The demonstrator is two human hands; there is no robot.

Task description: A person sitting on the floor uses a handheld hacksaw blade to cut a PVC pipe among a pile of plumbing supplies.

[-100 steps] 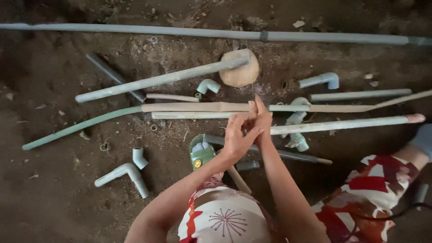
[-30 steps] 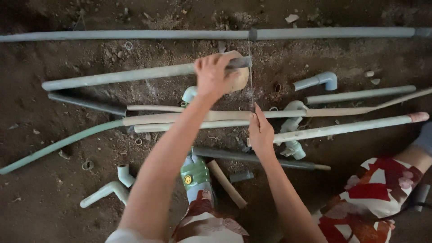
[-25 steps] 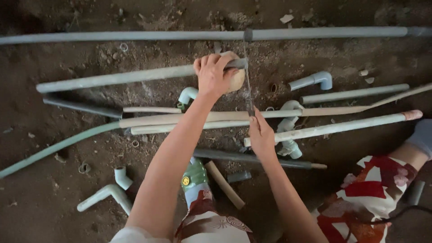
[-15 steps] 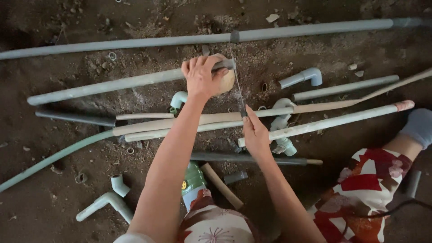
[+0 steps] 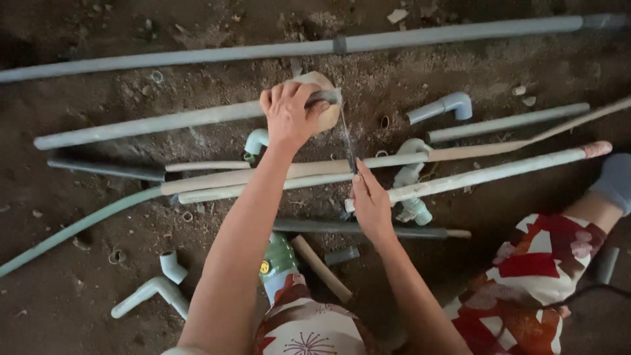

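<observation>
Dirt floor (image 5: 98, 309); fingers (image 5: 289, 98) around pipe (image 5: 158, 123).

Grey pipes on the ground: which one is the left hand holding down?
The left hand grips the grey pipe whose right end rests on the tan stone, second from the top. The long jointed pipe above lies untouched.

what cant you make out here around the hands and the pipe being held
Head view only:
- Pipe end: covered by the left hand, so how it sits on the round tan block is hidden.
- Thin blade: too slim and blurred to tell its type; the right hand hides its lower end.
- Green can: half hidden by the left forearm.
- Long top pipe: cut off by both side edges.
</observation>
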